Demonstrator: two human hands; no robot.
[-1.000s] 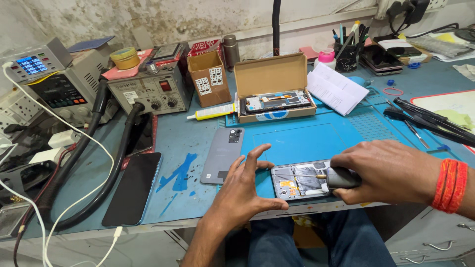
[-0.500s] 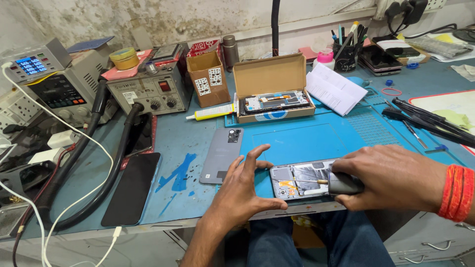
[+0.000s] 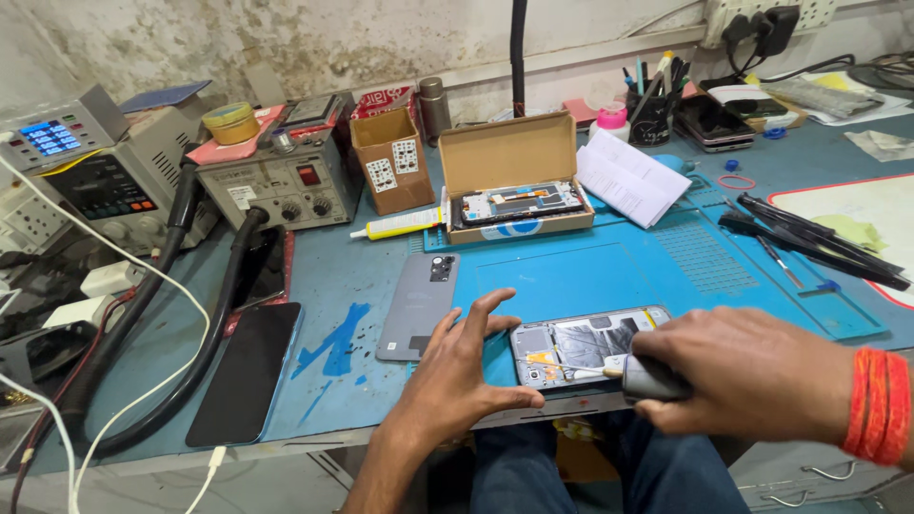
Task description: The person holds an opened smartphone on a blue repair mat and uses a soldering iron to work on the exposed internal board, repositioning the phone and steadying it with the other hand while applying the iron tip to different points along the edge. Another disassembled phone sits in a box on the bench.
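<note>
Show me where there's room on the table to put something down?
The blue mat lies bare between the cardboard box, the tools and the opened phone. A smaller gap sits between the grey back cover and the black phone. The left side is crowded with machines and cables.

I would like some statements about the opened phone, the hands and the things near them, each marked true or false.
1. The right hand holds a dark-handled tool over the opened phone. True.
2. The left hand grips the grey back cover. False: it rests by the opened phone's left end, fingers spread.
3. The cardboard box holds a phone part. True.
4. The black phone lies on the blue mat. False: it lies left of the mat, on the bench.
</note>
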